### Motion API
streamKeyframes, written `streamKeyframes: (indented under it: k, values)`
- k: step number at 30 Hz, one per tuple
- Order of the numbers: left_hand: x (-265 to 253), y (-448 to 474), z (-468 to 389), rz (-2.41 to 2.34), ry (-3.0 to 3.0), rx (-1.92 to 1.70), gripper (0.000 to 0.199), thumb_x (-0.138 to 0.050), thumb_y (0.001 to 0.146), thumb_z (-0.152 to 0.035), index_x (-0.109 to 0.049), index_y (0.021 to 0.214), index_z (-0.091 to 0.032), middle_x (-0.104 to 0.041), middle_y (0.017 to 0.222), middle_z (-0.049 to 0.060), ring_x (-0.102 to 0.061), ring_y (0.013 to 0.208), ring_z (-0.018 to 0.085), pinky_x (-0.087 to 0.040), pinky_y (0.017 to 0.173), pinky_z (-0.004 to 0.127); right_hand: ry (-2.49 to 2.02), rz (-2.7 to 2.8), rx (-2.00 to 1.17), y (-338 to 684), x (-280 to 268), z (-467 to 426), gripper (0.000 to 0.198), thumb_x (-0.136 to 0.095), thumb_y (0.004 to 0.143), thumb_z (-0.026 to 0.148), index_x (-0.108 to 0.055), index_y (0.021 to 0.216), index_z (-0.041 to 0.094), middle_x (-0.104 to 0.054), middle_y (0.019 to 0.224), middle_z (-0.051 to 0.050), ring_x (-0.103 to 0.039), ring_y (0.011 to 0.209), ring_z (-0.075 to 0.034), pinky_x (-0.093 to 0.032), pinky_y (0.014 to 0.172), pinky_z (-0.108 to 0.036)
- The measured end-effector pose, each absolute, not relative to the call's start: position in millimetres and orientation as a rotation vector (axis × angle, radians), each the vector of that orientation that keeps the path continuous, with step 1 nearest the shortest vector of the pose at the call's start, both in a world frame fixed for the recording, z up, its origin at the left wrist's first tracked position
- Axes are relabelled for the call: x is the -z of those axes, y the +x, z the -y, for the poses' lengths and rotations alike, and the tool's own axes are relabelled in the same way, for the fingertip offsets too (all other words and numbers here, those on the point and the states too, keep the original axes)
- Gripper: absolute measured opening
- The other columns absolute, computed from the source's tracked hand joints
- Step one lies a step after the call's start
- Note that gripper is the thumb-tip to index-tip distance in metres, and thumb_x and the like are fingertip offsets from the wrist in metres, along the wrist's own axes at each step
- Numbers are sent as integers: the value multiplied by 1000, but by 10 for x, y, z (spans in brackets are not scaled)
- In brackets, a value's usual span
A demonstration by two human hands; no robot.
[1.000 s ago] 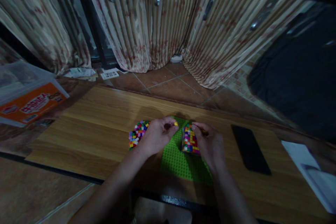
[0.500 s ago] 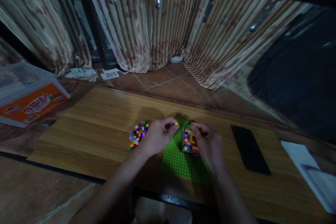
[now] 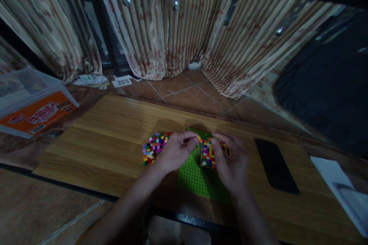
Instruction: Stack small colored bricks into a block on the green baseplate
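A green studded baseplate (image 3: 192,180) lies on the wooden tabletop. On it stands a block built of many small coloured bricks (image 3: 207,154). My right hand (image 3: 231,160) is wrapped round the block's right side, thumb on its top, covering part of it. My left hand (image 3: 179,151) pinches a small yellow-orange brick (image 3: 199,138) between thumb and fingertip, close to the block's far left corner. Left of that hand, and partly hidden by it, is a pile of loose coloured bricks (image 3: 153,147).
A black phone (image 3: 276,165) lies on the table (image 3: 94,149) to the right, with white papers (image 3: 336,187) beyond it. A clear plastic box with an orange label (image 3: 40,115) stands at the left. Striped curtains (image 3: 149,26) hang past the table's far edge.
My left hand has moved slightly right, bringing the small brick up to the block. My right hand's fingers have shifted from the far corner to spread over the block's right side.
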State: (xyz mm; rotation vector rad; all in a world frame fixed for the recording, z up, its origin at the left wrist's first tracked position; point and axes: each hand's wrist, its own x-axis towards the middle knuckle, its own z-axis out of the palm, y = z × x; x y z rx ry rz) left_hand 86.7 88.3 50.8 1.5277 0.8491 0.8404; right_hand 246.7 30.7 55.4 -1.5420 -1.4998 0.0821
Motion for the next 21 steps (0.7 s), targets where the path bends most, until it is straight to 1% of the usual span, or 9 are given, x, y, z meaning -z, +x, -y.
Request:
streamKeyframes:
  k: [5, 9, 12, 17, 21]
  values:
    - [-522, 904, -876, -788, 1421, -897, 18, -59, 84, -28, -71, 85, -15, -66, 75, 1, -56, 69, 12, -45, 67, 23, -1555, 1602, -87, 2375, -558, -297, 20, -63, 87, 37, -70, 100, 24, -70, 99, -4, -60, 97, -22, -46, 87, -41]
    - [-514, 938, -853, -746, 1331, -912, 17, -63, 81, -26, -74, 86, -14, -69, 78, 2, -58, 70, 12, -47, 69, 23, -1542, 1621, -90, 2349, -555, -289, 16, -58, 90, 32, -70, 98, 25, -70, 95, -3, -61, 91, -20, -46, 82, -38]
    - [-505, 955, -831, -743, 1311, -911, 16, -64, 79, -25, -74, 87, -15, -71, 79, 3, -60, 71, 12, -48, 72, 24, -1529, 1599, -152, 2345, -557, -281, 16, -56, 91, 30, -69, 98, 25, -69, 93, -2, -61, 90, -19, -47, 79, -36]
    - [-529, 970, -807, -815, 1315, -971, 18, -66, 79, -26, -74, 91, -16, -72, 83, 4, -64, 76, 14, -51, 74, 26, -1544, 1591, -227, 2333, -581, -271, 18, -54, 91, 30, -68, 101, 26, -68, 94, -3, -60, 91, -19, -48, 79, -36]
    - [-575, 970, -797, -828, 1371, -1006, 16, -64, 80, -22, -73, 91, -15, -72, 83, 4, -65, 78, 14, -52, 75, 25, -1583, 1590, -237, 2319, -595, -270, 19, -53, 90, 28, -67, 104, 25, -68, 94, -3, -59, 91, -20, -48, 80, -36]
